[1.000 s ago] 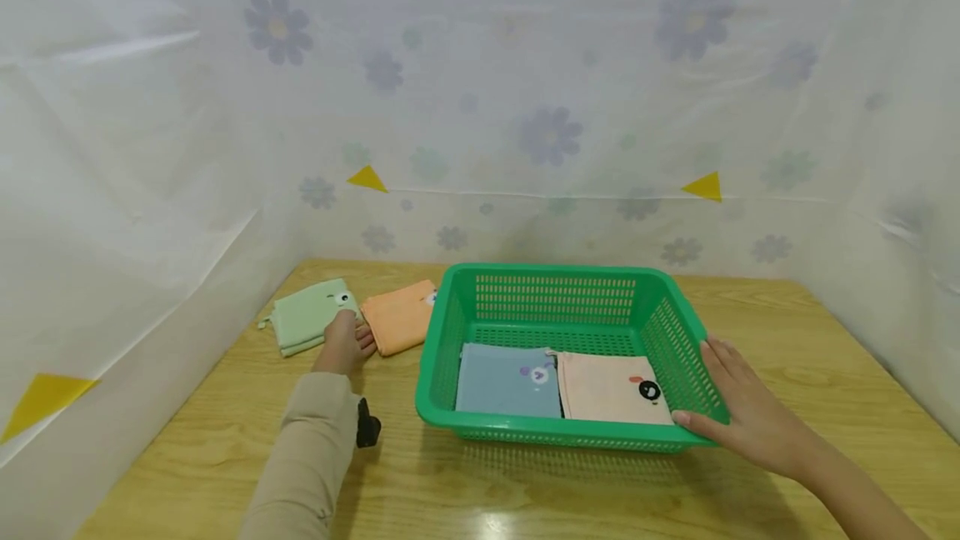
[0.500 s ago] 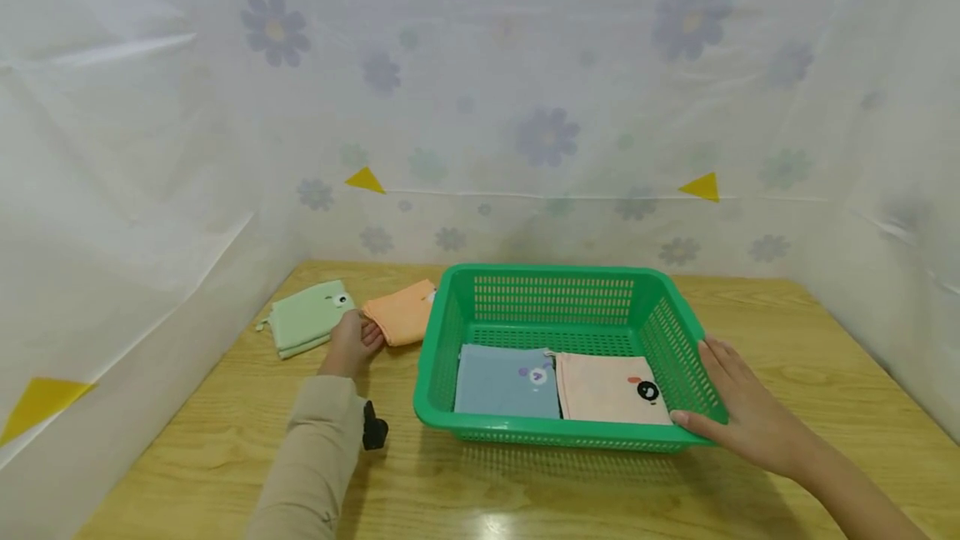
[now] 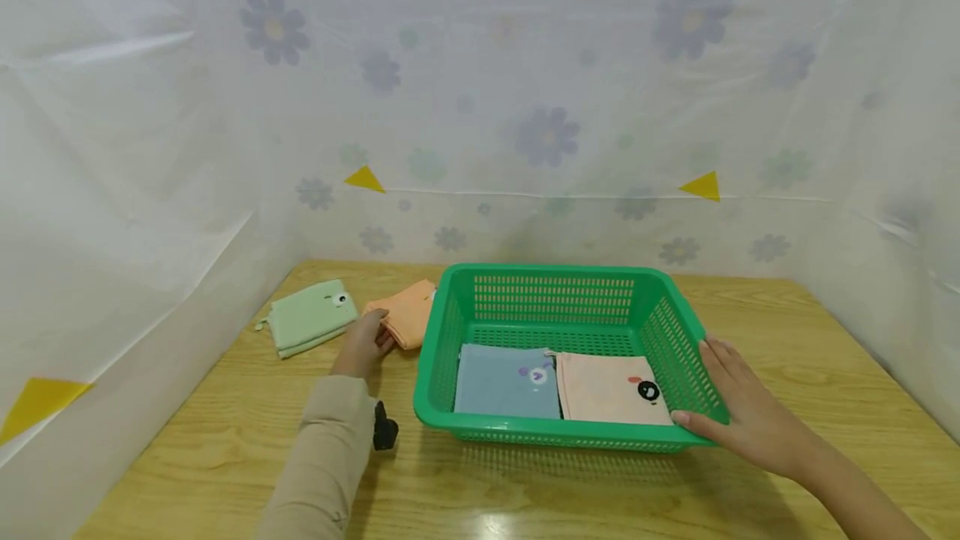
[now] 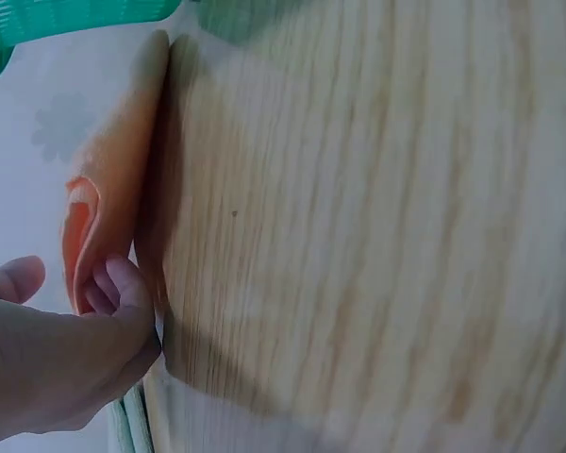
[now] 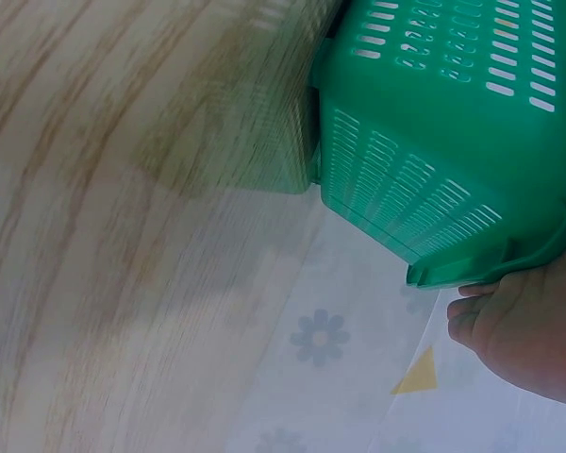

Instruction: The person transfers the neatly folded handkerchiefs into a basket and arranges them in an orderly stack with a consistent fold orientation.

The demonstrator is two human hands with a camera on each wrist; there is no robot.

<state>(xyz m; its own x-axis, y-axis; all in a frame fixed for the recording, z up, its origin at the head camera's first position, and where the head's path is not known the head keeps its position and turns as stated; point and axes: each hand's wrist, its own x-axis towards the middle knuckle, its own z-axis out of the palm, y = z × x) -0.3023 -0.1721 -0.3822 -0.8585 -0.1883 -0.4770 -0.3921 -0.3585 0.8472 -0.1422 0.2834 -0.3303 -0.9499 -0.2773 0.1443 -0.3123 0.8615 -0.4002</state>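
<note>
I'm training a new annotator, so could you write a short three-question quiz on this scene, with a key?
1. True or false: the green cloth lies outside the basket.
2. Which hand touches the orange cloth?
3. What lies beside the blue cloth in the basket?
A. a spoon
B. a pale pink cloth
C. a cup

Key
1. True
2. The left hand
3. B

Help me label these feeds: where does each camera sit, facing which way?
Head: head-worn, facing forward and down over the green basket; left hand, left sleeve, right hand, right forearm show.
Left wrist: worn there, facing the orange cloth and tabletop; left hand shows.
Right wrist: worn there, facing the basket's outside; right hand partly shows.
Head and left wrist share the orange cloth.
</note>
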